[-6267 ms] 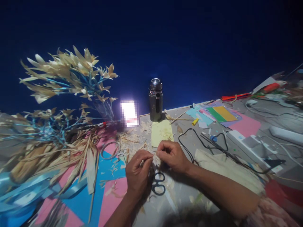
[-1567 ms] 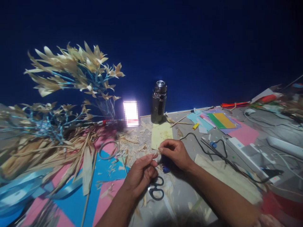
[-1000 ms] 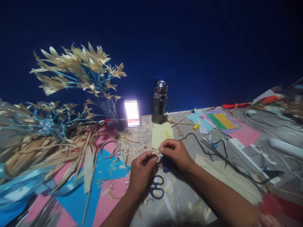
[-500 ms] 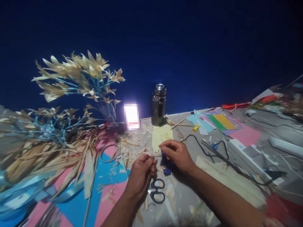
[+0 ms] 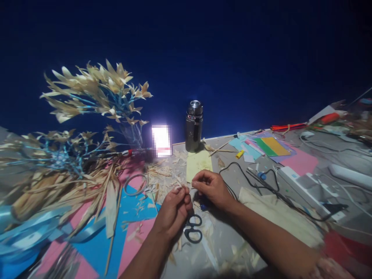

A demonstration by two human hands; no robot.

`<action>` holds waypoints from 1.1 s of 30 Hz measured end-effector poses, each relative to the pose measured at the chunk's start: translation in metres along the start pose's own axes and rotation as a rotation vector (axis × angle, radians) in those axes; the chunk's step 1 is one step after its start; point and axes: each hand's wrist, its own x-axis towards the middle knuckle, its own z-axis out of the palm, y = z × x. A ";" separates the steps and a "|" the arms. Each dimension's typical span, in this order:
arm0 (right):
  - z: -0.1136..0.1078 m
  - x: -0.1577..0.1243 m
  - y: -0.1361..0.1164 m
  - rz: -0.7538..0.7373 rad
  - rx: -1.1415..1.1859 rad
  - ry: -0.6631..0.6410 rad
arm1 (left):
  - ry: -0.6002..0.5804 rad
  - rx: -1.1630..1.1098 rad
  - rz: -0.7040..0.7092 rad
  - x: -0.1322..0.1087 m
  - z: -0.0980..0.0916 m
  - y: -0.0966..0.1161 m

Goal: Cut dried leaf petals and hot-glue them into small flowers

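Observation:
Near the middle of the table, my left hand (image 5: pixel 175 211) is closed in a pinch, with a tiny pale bit at the fingertips that is too small to name. My right hand (image 5: pixel 213 190) almost meets it from the right, thumb and fingers bent together; what they hold, if anything, is hidden. Beneath the right hand a small blue object (image 5: pixel 204 207) is partly covered. Dark-handled scissors (image 5: pixel 193 235) lie just below the two hands, blades partly out of sight. Pale shavings (image 5: pixel 164 172) are scattered around, beside a yellow sheet (image 5: pixel 197 162).
A dark flask (image 5: pixel 193 128) stands at the back, right of a bright blurred light (image 5: pixel 161 140). Dried-husk flowers (image 5: pixel 95 91), a tape roll (image 5: pixel 136 184) and blue ribbon (image 5: pixel 29 232) occupy the left. Black cable (image 5: pixel 269 188), cloth (image 5: pixel 276 209) and power strip (image 5: pixel 302 190) lie right.
My right hand has moved slightly left, so its fingertips are closer to my left hand's. It now covers more of the blue object. The whole view has shifted a little.

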 end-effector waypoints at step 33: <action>-0.002 -0.002 0.000 -0.086 -0.253 -0.070 | 0.191 0.237 0.213 -0.008 0.014 0.004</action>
